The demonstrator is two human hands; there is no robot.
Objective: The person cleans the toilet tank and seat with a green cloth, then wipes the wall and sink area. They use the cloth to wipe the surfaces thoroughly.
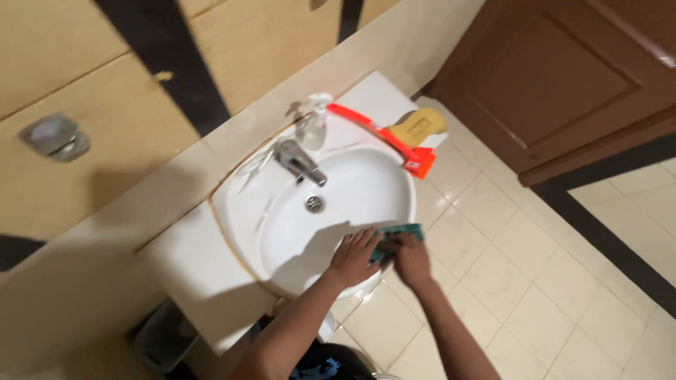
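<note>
Fig.: my two hands at the front rim of a white sink [282, 243], seen from above. My left hand [354, 255] lies flat on the near edge of the basin, fingers [364, 239] spread and released, gripping nothing; the fingertips touch the teal cloth [398, 233]. My right hand [410, 258] is just beside the left, fingers curled and clenched on the cloth, which is bunched betw. both hands and pressed to the sink rim, its far end sticking out past my right knuckles. Beyond my fingertips, across the bowl: drain [314, 204], then chrome tap [300, 162] w/ a clear spray bottle [313, 123] behind it. Further out from my right fingers, on the counter corner: orange-handled tool [384, 137] and a yellow sponge [418, 127] touching it. Below my wrists: pale floor tiles [535, 281]; brown door [563, 77] well apart from my right hand
</note>
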